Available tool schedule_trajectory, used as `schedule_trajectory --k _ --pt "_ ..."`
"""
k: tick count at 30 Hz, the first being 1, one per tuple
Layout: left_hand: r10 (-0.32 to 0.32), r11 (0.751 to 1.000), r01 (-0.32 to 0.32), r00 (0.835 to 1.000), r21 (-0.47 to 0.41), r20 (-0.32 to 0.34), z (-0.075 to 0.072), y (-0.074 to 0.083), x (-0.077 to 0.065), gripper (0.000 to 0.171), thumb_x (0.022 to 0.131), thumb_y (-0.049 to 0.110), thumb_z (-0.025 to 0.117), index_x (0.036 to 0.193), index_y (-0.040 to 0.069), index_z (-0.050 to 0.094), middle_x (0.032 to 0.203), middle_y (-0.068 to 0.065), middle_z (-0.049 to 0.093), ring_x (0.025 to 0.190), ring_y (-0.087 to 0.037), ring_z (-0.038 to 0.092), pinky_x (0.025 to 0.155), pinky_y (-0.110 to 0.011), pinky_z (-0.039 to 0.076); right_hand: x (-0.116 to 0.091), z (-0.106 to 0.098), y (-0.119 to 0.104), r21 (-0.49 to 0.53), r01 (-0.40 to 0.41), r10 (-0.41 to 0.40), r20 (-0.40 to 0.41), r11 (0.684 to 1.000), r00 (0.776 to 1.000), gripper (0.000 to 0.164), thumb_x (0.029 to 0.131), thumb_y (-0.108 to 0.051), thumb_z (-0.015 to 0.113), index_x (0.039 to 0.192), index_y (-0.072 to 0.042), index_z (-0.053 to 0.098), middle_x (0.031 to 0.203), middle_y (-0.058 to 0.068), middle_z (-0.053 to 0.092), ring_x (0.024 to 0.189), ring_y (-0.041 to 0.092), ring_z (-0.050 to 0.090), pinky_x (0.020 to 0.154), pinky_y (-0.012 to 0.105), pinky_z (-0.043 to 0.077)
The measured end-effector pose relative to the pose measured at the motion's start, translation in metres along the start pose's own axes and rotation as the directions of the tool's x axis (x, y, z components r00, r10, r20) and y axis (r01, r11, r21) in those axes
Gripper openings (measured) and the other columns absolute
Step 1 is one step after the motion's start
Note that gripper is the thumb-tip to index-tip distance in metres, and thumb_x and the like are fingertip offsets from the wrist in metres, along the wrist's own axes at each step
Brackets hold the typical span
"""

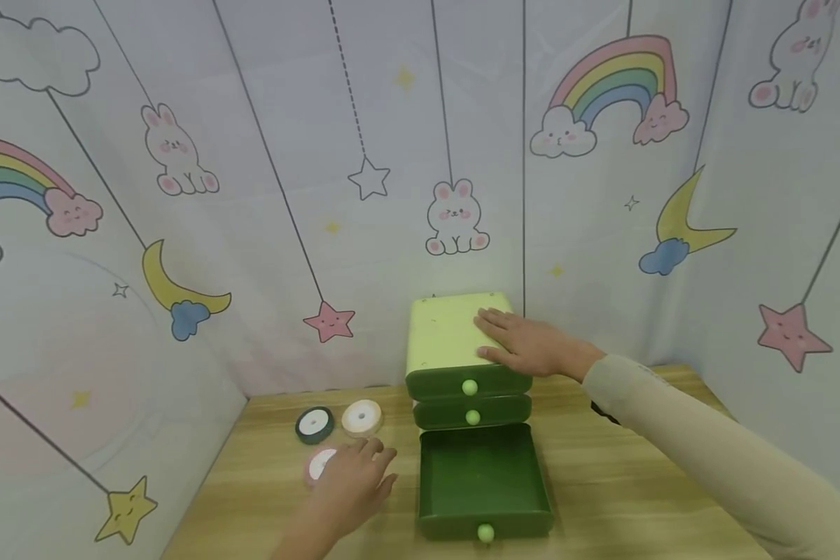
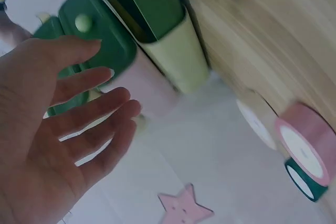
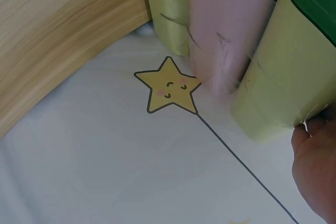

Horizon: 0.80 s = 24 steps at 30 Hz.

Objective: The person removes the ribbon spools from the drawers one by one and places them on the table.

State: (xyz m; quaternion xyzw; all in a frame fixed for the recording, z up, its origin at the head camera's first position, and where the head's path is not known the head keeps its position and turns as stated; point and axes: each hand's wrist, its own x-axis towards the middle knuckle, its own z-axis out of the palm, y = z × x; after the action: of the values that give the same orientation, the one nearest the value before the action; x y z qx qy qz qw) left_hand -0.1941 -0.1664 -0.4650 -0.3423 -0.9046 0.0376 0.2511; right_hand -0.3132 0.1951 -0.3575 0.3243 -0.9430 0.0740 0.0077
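Note:
A small drawer cabinet (image 1: 441,330) with a pale green top and dark green fronts stands against the backdrop. Its bottom drawer (image 1: 483,474) is pulled out and holds nothing; the two upper drawers are closed. My right hand (image 1: 528,344) rests flat on the cabinet's top, fingers straight. My left hand (image 1: 353,486) hovers left of the pulled-out drawer, fingers spread and loosely bent, holding nothing. It partly covers a pink ribbon roll (image 1: 320,465) in the head view; the left wrist view shows them apart. Behind lie a dark green ribbon roll (image 1: 314,425) and a cream ribbon roll (image 1: 362,418).
The wooden tabletop (image 1: 616,474) carries the cabinet and rolls. A white backdrop (image 1: 273,155) printed with rabbits, stars and rainbows encloses the table at the back and both sides. In the right wrist view, the cabinet's pink middle section (image 3: 228,30) sits between pale green ones.

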Motion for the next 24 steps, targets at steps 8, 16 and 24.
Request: schedule_trajectory --k 8,16,24 --pt "0.17 0.985 -0.168 0.978 0.023 -0.119 -0.006 0.039 0.008 0.02 0.086 0.034 0.083 0.094 0.019 0.072 0.082 0.008 0.066 0.077 -0.01 0.063 0.066 -0.023 0.053 -0.001 0.0 -0.001 -0.007 0.001 -0.001 -0.002 1.0 1.0 0.078 0.11 -0.06 0.034 0.168 -0.011 0.02 0.177 0.012 0.016 0.164 0.034 0.019 0.132 0.054 0.025" --pt "0.352 0.936 -0.342 0.913 0.084 -0.205 -0.002 0.069 0.012 0.022 0.089 0.045 0.08 0.088 0.025 0.071 0.084 0.011 0.066 0.078 -0.006 0.062 0.067 -0.017 0.053 -0.001 0.001 0.0 -0.001 -0.004 0.004 0.006 1.0 1.0 0.079 0.11 -0.062 0.033 0.169 -0.012 0.018 0.177 0.011 0.015 0.165 0.033 0.018 0.132 0.054 0.025" --pt "0.436 0.898 -0.441 0.879 0.018 -0.192 0.007 0.096 0.013 0.019 0.095 0.045 0.073 0.09 0.026 0.07 0.086 0.012 0.068 0.08 -0.002 0.065 0.065 -0.012 0.052 -0.001 0.002 0.001 -0.009 -0.004 0.004 -0.002 1.0 1.0 0.078 0.11 -0.061 0.033 0.168 -0.011 0.019 0.177 0.012 0.016 0.164 0.033 0.019 0.132 0.054 0.025"
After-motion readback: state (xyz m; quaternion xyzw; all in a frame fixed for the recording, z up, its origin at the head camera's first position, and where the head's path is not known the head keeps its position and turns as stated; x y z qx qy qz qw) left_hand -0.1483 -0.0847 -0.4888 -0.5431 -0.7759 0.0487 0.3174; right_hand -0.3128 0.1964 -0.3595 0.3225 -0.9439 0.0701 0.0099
